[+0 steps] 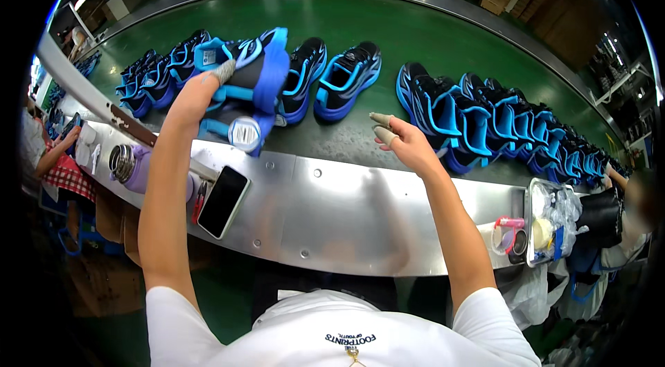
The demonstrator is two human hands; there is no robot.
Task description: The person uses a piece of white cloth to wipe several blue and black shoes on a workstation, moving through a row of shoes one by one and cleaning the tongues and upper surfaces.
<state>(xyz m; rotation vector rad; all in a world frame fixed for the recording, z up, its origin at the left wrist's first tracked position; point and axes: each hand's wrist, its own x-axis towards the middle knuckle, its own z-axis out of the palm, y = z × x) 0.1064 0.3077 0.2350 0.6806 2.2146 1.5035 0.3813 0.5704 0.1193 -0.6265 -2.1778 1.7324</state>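
My left hand point(208, 86), with wrapped fingertips, grips a black and blue sneaker point(271, 76) tilted on its side above the bench. Just below it shows a blue and black piece with a round white label point(244, 134); whether it belongs to the same shoe or a second one I cannot tell. Two sneakers stand side by side just to the right, the nearer one point(346, 83) upright on the green belt. My right hand point(405, 144) hovers over the belt's near edge, finger covers on its tips, fingers apart and holding nothing. It is nearest to a sneaker point(426, 107) heading the right-hand row.
Rows of matching sneakers point(149, 79) line the green belt point(277, 10) at both sides. On the metal ledge point(346, 214) lie a phone point(224, 202), red-handled tool point(199, 202) and purple bottle point(138, 169). A tray point(532, 228) stands at right. Other people work at both ends.
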